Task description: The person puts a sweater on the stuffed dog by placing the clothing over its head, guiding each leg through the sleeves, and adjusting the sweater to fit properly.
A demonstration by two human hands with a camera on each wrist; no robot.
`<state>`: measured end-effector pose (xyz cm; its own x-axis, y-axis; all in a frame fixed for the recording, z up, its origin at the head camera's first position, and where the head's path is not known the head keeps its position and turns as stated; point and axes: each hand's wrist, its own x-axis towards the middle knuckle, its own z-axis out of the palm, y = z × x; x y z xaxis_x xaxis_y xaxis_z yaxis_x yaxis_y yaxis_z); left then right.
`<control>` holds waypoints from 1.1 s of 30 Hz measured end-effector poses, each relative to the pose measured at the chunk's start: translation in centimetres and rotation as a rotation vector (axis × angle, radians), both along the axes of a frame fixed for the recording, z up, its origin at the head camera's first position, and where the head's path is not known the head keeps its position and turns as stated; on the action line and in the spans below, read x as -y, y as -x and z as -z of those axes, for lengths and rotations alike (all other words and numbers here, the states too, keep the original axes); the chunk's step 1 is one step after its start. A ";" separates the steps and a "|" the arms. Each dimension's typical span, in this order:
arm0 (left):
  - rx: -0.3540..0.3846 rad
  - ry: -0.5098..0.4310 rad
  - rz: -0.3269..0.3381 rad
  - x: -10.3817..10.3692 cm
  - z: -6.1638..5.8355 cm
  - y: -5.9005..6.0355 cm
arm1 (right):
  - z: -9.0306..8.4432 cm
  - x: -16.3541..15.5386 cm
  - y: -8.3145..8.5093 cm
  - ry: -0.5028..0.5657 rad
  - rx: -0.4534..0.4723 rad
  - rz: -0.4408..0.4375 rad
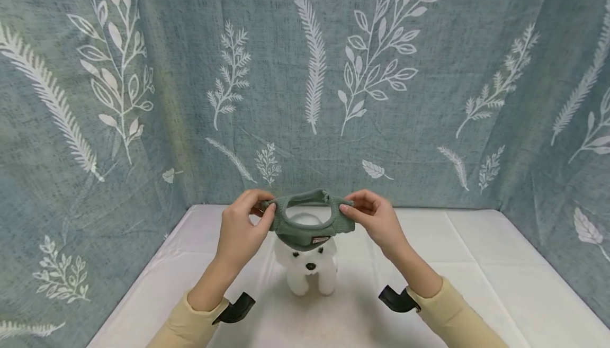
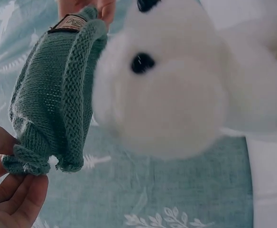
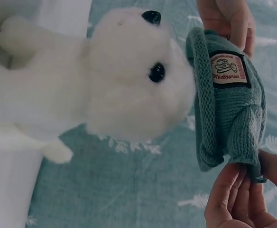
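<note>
Here, a white table [image 1: 476, 263] stood enclosed by a teal leaf-print curtain [image 1: 429, 99]. Both forearms reached forward; the left hand [image 1: 243, 229] and the right hand [image 1: 374, 221] each pinched one side of a green knit sweater [image 1: 307, 223], stretched open just above a white plush dog [image 1: 307, 268] sitting on the table.
</note>
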<state>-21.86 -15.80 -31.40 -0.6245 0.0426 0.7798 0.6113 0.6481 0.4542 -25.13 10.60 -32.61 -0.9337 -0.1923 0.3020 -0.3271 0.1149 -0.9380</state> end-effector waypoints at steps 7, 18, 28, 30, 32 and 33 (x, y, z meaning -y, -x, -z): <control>0.060 -0.036 -0.047 1.3 1.5 0.9 | 0.6 1.5 0.7 -0.031 -0.026 0.018; 0.174 -0.029 -0.046 1.5 3.7 1.5 | 2.4 2.0 1.2 -0.086 0.004 0.087; 0.292 -0.028 -0.087 1.9 4.6 1.1 | 3.7 1.8 1.6 -0.131 0.086 0.087; 0.326 -0.025 -0.091 1.9 4.7 1.1 | 3.9 1.8 1.7 -0.139 0.110 0.092; 0.366 -0.023 -0.087 2.0 4.8 1.0 | 4.1 1.7 1.8 -0.141 0.133 0.090; 0.386 -0.020 -0.082 2.0 4.9 1.0 | 4.1 1.6 1.8 -0.141 0.147 0.088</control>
